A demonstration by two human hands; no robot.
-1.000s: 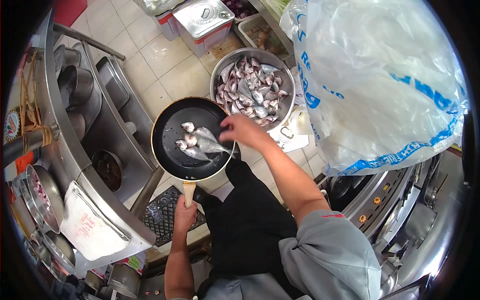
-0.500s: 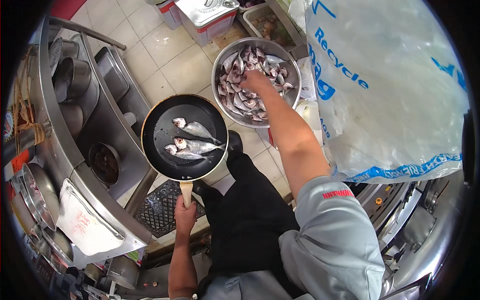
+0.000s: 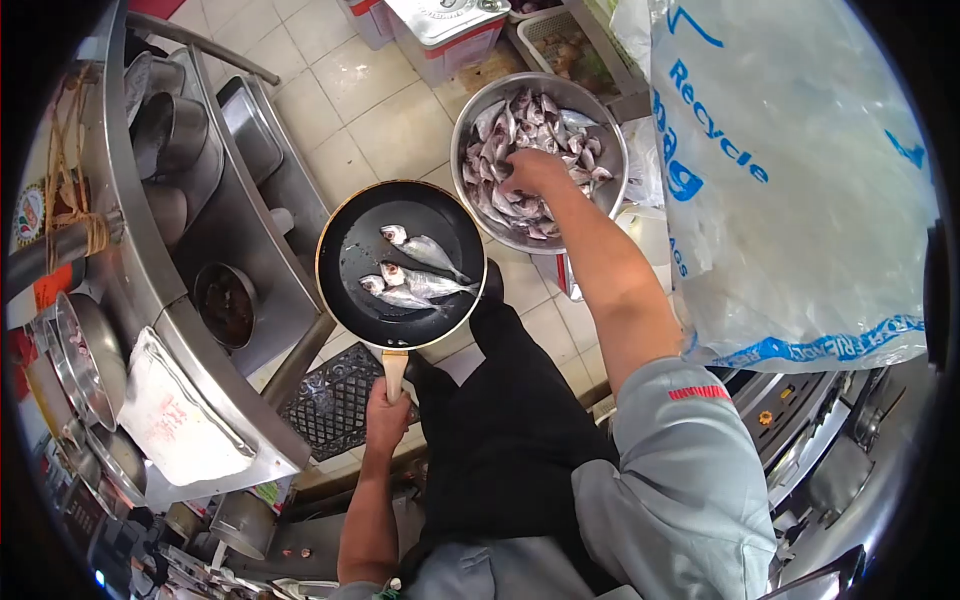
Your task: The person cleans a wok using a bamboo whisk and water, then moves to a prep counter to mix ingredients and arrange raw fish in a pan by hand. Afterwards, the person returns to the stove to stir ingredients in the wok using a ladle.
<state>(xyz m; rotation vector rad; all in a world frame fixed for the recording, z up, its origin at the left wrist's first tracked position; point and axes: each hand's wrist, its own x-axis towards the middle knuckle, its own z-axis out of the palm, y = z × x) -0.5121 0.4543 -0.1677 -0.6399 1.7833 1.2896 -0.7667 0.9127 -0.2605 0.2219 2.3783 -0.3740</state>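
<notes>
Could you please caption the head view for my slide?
The left hand holds a frying pan with three fish while the right hand reaches into a metal bowl of more fish.

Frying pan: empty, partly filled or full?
Partly filled: three fish lie in the frying pan, with bare black surface around them; the left hand holds its handle.

A blue-lettered plastic bag point(image 3: 790, 200) fills the upper right; a square tin point(image 3: 458, 48) stands at top centre; a white cloth point(image 3: 182, 412) lies on the worktop point(image 3: 138, 245), lower left.
</notes>
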